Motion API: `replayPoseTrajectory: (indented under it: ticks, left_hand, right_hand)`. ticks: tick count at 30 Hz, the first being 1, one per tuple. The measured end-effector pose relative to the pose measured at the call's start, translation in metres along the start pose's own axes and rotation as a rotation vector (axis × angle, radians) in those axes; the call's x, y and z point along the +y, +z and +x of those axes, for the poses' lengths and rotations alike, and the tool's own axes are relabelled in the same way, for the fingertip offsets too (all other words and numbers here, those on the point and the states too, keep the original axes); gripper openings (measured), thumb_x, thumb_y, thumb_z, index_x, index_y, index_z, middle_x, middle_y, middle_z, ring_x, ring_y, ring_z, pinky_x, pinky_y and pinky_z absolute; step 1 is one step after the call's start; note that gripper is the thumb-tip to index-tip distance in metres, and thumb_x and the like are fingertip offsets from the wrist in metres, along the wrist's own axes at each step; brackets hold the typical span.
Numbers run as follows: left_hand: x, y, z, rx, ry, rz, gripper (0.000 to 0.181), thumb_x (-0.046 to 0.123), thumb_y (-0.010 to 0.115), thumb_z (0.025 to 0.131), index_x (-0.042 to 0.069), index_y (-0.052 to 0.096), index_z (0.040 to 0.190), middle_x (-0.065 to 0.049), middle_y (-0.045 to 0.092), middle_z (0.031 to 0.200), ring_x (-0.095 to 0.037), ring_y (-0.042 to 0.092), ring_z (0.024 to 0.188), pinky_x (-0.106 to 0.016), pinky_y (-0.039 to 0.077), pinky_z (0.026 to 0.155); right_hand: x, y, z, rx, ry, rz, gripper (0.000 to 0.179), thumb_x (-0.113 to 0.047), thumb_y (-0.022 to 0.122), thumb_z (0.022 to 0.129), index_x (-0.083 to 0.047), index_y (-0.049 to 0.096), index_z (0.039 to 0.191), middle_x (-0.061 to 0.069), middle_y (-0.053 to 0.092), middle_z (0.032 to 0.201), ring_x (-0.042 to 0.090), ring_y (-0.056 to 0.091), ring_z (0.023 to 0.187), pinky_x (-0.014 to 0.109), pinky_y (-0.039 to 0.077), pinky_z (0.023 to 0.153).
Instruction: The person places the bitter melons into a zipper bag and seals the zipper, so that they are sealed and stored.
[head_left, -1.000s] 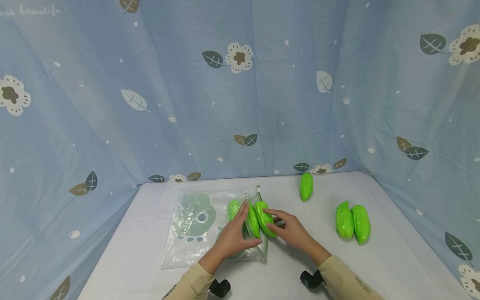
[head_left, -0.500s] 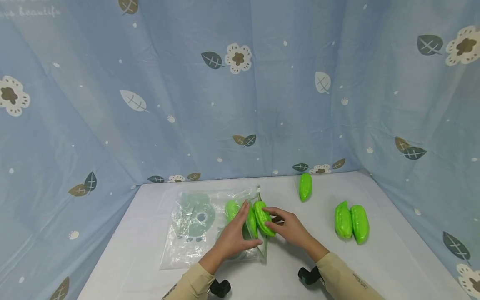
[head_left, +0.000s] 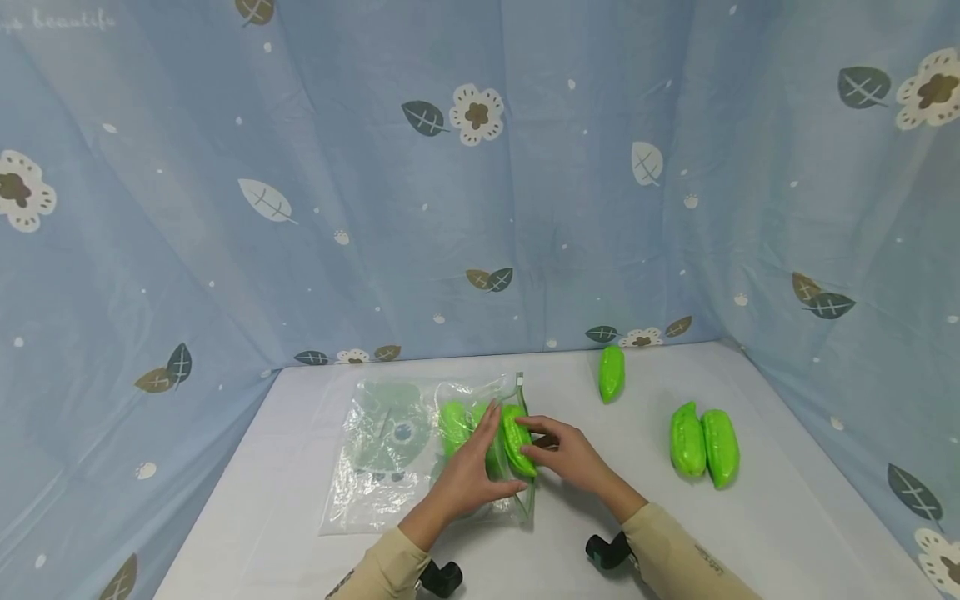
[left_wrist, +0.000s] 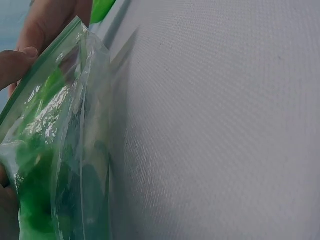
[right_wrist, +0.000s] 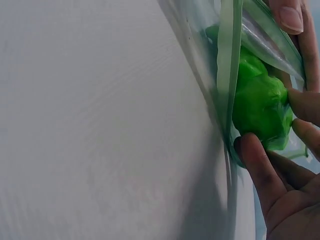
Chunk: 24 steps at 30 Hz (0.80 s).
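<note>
My right hand (head_left: 564, 452) holds a bright green, ridged fruit (head_left: 517, 442), pinched between thumb and fingers, at the mouth of a clear zip bag (head_left: 341, 500). In the right wrist view this fruit (right_wrist: 262, 105) lies between the bag's green-edged lips. My left hand (head_left: 467, 477) rests over the bag's mouth, with straight fingers and the thumb spread apart. Its thumb (left_wrist: 15, 65) touches the zip edge in the left wrist view. Other green fruits (head_left: 453, 429) lie inside the bag, partly hidden by the left hand.
Two green fruits (head_left: 703, 446) lie side by side on the white table (head_left: 600, 500) at the right. Another green fruit (head_left: 612, 375) is near the back edge. A printed blue curtain (head_left: 337, 250) surrounds the table. Black wrist devices (head_left: 606, 552) hang below the sleeves.
My right hand has moved left, taking its fruit from the bag's mouth farther into it. Fruits inside have shifted left. My left hand has stayed about where it was.
</note>
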<state>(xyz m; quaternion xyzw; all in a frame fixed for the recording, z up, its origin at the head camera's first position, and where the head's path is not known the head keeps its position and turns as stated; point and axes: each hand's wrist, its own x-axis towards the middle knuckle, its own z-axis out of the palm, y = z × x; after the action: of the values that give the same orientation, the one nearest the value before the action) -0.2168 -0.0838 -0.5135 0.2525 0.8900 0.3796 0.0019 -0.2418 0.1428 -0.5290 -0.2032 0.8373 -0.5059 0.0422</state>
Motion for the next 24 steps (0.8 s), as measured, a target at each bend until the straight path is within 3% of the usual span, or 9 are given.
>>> replayPoseTrajectory:
  ticks: [15,24]
  left_hand:
    - [0.003,0.0,-0.002,-0.011,-0.005,-0.003,0.117,0.041,0.087,0.081,0.018,0.009,0.166,0.003,0.005,0.172,-0.036,0.031,0.149,-0.057,0.039,0.112]
    - [0.0,0.002,-0.001,-0.013,-0.002,-0.016,0.118,0.044,0.086,0.081,0.02,0.007,0.166,-0.001,0.006,0.172,-0.035,0.028,0.15,-0.057,0.038,0.113]
  right_hand:
    - [0.0,0.012,0.006,-0.024,-0.001,0.006,0.046,-0.024,0.072,0.096,-0.015,0.062,0.14,0.011,0.064,0.136,0.021,0.07,0.1,0.03,0.058,0.081]
    - [0.003,0.014,0.005,-0.019,-0.011,-0.01,0.047,-0.026,0.072,0.097,-0.015,0.061,0.141,0.008,0.064,0.137,0.019,0.07,0.105,0.035,0.058,0.09]
